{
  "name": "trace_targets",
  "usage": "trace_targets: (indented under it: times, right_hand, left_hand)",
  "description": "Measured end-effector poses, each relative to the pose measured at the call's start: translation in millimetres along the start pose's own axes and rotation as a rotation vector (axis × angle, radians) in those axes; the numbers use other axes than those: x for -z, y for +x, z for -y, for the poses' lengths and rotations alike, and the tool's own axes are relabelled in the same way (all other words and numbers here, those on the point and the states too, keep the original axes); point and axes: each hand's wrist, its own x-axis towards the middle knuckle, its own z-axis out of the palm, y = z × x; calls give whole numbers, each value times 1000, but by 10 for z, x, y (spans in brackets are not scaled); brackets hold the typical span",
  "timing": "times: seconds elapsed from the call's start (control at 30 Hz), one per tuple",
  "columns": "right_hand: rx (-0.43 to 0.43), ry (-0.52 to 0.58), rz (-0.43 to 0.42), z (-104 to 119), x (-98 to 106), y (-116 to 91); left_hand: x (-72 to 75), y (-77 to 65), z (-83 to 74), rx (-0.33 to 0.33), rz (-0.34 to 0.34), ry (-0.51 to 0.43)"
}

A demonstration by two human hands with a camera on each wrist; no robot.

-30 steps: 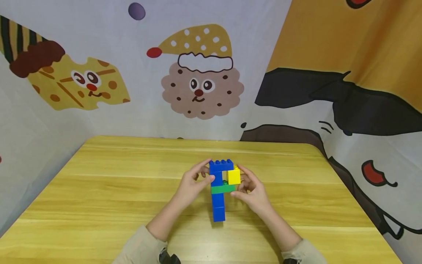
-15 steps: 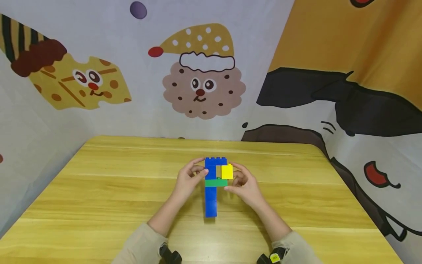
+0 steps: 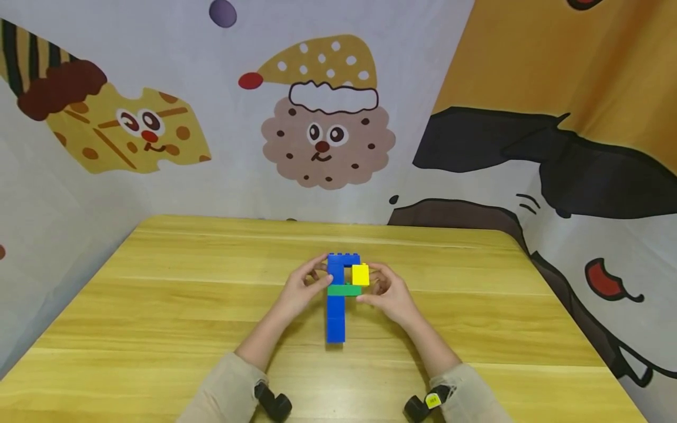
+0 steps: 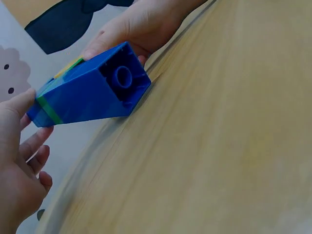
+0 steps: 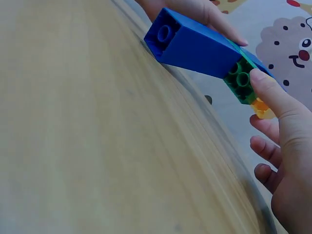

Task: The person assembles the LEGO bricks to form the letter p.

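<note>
Toy building bricks are joined into a shape like the letter P, held in front of me. Blue bricks [image 3: 335, 329] form its tall column and top bar. A flat green brick [image 3: 344, 290] crosses the column, and a yellow brick [image 3: 361, 275] sits at the right under the bar. My left hand [image 3: 302, 291] pinches the upper left of the column between thumb and fingers. With its thumb at the green brick's end, my right hand [image 3: 392, 296] grips the right side by the yellow brick. The left wrist view shows the column's hollow blue bottom [image 4: 123, 77].
The wooden table [image 3: 174, 329] spreads out below the hands. Behind it hangs a cloth [image 3: 211, 194] printed with cartoon figures. A black wrist camera [image 3: 274, 402] sits at the left sleeve and another black camera [image 3: 420, 406] at the right.
Both hands have carried the brick build to the left and slightly away. It has turned so that fewer of its top studs show. The grips look the same.
</note>
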Motion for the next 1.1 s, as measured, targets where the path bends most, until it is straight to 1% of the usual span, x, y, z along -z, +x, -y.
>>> trace_targets:
  times: [0.13,0.27,0.33,0.43,0.57,0.7,0.83,0.97,1.1]
  right_hand:
    - [-20,-41,6,-32,6,22]
    - [-62,-86,29,-43,13,41]
    - [-68,-103,39,-49,16,49]
    - [-58,-134,47,-60,15,60]
    - [-46,-200,57,-70,7,73]
    - [-43,-246,56,-85,1,88]
    - [-48,-259,54,-85,-1,96]
    - [-72,-269,55,-77,-7,97]
    - [-96,-285,60,-74,-19,95]
  left_hand:
    - [8,2,29,-5,23,46]
    - [20,7,59,-5,44,103]
    - [22,12,81,-6,57,120]
    - [21,10,97,-5,67,143]
    - [20,5,105,-21,65,168]
    - [25,14,107,-40,78,198]
    - [25,24,110,-31,92,232]
    - [18,27,111,-10,99,249]
    - [5,23,122,13,98,289]
